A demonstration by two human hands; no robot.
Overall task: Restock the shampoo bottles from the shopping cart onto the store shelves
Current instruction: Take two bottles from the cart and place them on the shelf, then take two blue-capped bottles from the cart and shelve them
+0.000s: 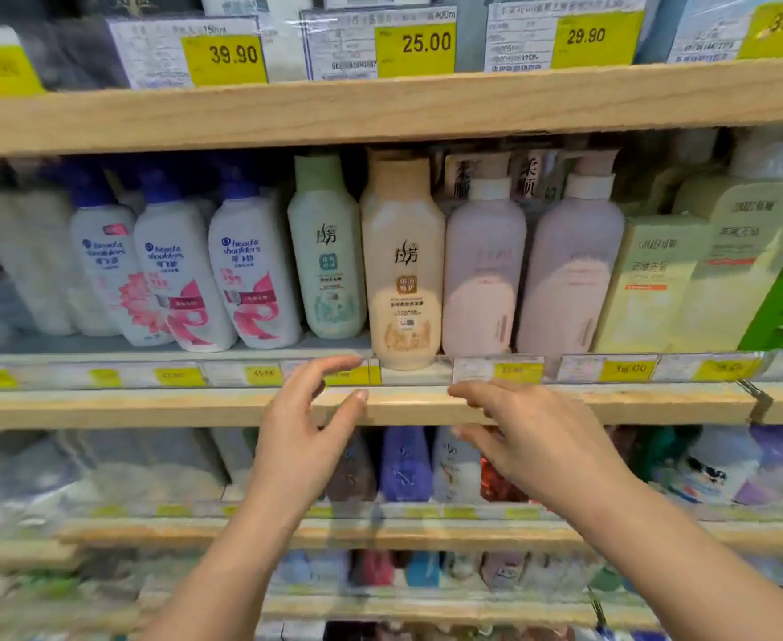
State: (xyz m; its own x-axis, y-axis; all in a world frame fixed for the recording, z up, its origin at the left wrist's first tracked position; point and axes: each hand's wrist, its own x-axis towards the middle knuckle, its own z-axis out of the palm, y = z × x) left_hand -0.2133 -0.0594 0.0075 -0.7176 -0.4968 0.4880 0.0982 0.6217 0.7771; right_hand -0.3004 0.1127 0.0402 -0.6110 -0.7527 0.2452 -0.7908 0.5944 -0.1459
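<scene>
Nearest the camera, the left hand and right hand reach up empty with fingers loosely spread, just below the wooden shelf edge, beyond which the beige shampoo bottle stands upright between a green bottle and a pink bottle.

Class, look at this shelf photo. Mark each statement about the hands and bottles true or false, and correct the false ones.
1. Both hands hold nothing. True: the left hand and right hand are open in front of the shelf edge.
2. The beige bottle lies on its side. False: it stands upright.
3. The beige bottle stands between the green bottle and a pink bottle. True.
4. The tag above the beige bottle reads 39.90. False: it reads 25.00.
</scene>
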